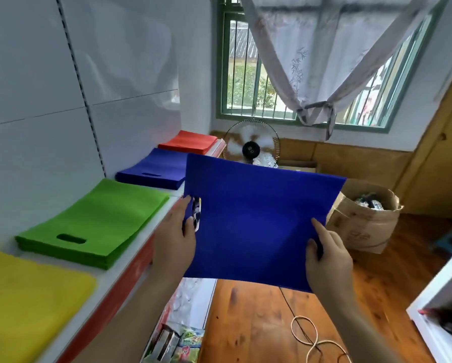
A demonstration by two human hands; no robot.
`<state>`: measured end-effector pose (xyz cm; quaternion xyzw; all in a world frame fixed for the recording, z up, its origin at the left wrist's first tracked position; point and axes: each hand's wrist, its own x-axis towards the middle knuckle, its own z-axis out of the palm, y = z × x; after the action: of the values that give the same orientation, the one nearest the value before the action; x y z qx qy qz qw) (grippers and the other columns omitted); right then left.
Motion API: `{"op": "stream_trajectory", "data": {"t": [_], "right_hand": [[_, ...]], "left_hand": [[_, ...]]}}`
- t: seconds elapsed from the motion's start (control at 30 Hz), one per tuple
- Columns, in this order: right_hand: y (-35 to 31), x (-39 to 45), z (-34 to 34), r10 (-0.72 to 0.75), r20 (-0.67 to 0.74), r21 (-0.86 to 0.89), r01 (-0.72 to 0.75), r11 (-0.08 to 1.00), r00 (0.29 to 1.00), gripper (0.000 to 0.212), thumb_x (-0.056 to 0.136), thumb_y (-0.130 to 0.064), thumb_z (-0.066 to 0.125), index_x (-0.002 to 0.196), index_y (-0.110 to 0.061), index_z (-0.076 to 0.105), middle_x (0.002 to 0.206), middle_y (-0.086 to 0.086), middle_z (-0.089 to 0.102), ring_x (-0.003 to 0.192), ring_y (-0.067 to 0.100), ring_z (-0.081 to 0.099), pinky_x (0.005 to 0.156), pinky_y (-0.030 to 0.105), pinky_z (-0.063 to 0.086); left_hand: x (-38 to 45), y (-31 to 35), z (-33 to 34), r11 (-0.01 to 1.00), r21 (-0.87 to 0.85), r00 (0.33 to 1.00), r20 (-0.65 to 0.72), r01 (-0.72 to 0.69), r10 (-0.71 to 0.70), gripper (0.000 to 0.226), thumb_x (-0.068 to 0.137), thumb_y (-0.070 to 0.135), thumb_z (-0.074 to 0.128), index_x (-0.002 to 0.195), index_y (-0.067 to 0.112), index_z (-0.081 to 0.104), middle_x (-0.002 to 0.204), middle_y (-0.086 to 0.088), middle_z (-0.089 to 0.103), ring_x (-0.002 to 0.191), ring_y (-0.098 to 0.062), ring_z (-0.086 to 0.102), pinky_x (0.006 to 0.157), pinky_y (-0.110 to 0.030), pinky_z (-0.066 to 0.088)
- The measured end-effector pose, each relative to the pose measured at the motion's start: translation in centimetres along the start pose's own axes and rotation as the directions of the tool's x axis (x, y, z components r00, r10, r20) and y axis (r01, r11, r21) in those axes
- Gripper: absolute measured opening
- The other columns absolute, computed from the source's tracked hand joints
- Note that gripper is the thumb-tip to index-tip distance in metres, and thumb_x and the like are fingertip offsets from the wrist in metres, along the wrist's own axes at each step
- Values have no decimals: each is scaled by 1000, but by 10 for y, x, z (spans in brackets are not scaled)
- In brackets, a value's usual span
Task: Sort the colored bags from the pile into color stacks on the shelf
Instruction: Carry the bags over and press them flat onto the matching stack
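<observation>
I hold a flat blue bag (253, 216) in the air, beside the shelf's front edge. My left hand (176, 239) grips its left side at the handle cut-out, fingers curled through it. My right hand (325, 260) pinches the bag's lower right edge, index finger lying along the fabric. On the white shelf (120, 276) to my left lie four stacks: yellow (28, 302) nearest, then green (94, 221), blue (154, 169) and red (189, 142) farthest. The pile of unsorted bags is not in view.
A standing fan (251, 145) spins beyond the shelf's far end under a window. A brown paper sack (363, 216) sits on the wooden floor to the right. A cord (311, 336) loops on the floor. A white cabinet edge (439, 297) is at right.
</observation>
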<state>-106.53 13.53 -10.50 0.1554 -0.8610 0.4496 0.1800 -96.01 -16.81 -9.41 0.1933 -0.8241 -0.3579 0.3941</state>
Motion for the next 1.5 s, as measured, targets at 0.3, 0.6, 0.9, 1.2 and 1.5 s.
{"op": "stream_trajectory", "data": {"t": [0.3,0.6,0.9,1.2,1.5], "right_hand": [[68,124,56,11,-15,3,-11,1000,1000,47,109,-15,49,156,-21,49,120,-15,54,105,9,55,83,33,55],[116,278,117,-62,93,37,59,998,994,49,109,-14,48,157,-22,47,138,-9,56,115,9,52,87,25,47],[124,387,222,-204,182,80,193,978,962,49,106,-11,49,155,-19,48,127,-3,59,108,17,58,86,37,54],[80,504,334,-342,217,137,319,938,914,50,105,-8,53,154,-17,51,128,0,58,101,15,54,85,31,44],[24,547,466,-445,386,314,338,887,809,47,106,-13,52,152,-22,54,130,-6,58,106,13,55,90,29,42]], "left_hand": [[91,-17,112,1000,-9,999,38,25,-25,50,109,20,50,156,34,47,146,10,61,126,-11,59,100,-32,52],[193,-29,200,989,107,993,-64,106,-100,49,109,25,51,157,35,45,144,8,61,125,-13,57,97,-28,42],[269,-83,235,960,181,968,-168,216,-186,50,108,24,51,158,32,45,144,5,61,121,-10,56,95,-27,41],[369,-139,247,929,197,915,-323,314,-241,49,109,24,51,157,27,45,154,8,55,135,-16,52,101,-24,37],[392,-185,206,845,243,785,-551,476,-284,48,106,20,59,153,23,52,126,2,69,109,-19,64,97,-42,53]]}}
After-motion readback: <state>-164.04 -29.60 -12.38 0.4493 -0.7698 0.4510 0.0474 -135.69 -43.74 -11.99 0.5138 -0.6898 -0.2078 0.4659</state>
